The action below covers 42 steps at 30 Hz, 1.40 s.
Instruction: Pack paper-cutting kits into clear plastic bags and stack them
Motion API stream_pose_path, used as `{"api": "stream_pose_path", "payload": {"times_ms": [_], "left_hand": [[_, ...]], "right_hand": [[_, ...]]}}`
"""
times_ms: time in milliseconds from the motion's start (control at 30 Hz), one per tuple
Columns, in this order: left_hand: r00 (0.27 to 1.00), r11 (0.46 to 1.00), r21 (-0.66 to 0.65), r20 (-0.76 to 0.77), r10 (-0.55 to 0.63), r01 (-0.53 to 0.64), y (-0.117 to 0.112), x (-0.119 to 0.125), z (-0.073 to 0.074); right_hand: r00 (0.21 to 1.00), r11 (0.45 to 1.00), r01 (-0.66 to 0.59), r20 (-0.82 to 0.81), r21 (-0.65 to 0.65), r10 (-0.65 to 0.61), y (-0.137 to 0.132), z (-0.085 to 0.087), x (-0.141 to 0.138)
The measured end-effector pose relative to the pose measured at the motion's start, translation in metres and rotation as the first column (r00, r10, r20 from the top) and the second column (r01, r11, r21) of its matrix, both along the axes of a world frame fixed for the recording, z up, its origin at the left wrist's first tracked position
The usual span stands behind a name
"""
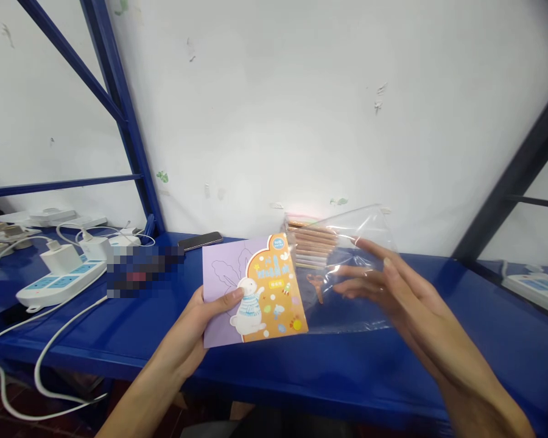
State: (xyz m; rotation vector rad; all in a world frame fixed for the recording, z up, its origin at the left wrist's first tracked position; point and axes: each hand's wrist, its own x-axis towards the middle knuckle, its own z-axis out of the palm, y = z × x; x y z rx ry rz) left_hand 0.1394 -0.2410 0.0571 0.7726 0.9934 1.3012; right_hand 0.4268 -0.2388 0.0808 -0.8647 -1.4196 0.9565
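Observation:
My left hand [200,319] grips the lower left edge of a booklet [251,292] with a purple and orange cover showing a white rabbit, thumb pressed on the front. The booklet is held just above the blue shelf [119,340]. To its right lies a clear plastic bag [347,267] holding a row of wooden coloured pencils [313,243]. My right hand [393,286] is at the bag with its fingers stretched out and apart, touching the plastic.
A dark phone [200,240] lies behind the booklet near the white wall. White power strips [57,283] with chargers and cables crowd the left of the shelf. Blue frame struts [119,115] rise at left; a dark strut [516,176] and another power strip [536,289] stand at right.

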Motion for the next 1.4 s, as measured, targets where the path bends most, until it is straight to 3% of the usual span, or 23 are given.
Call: {"api": "stream_pose_path", "payload": {"times_ms": [400, 667, 1100, 1400], "left_hand": [[0.996, 0.995, -0.045, 0.024, -0.084, 0.085, -0.0018, -0.0017, 0.0041], [0.998, 0.991, -0.121, 0.055, -0.044, 0.051, -0.0003, -0.0064, 0.0036], [0.997, 0.991, -0.117, 0.055, -0.052, 0.058, -0.0038, -0.0074, 0.0081], [0.993, 0.986, -0.122, 0.016, -0.115, 0.116, -0.0023, -0.0062, 0.008]], "right_hand": [[0.996, 1.0, -0.013, 0.09, 0.003, 0.013, 0.0013, -0.004, 0.0034], [0.997, 0.999, -0.011, 0.076, -0.051, 0.015, 0.0007, 0.0001, 0.0058], [0.998, 0.993, -0.043, 0.032, -0.108, 0.047, 0.0024, 0.0005, 0.0052], [0.978, 0.973, -0.206, -0.05, -0.102, 0.202, -0.0049, 0.002, 0.0055]]}}
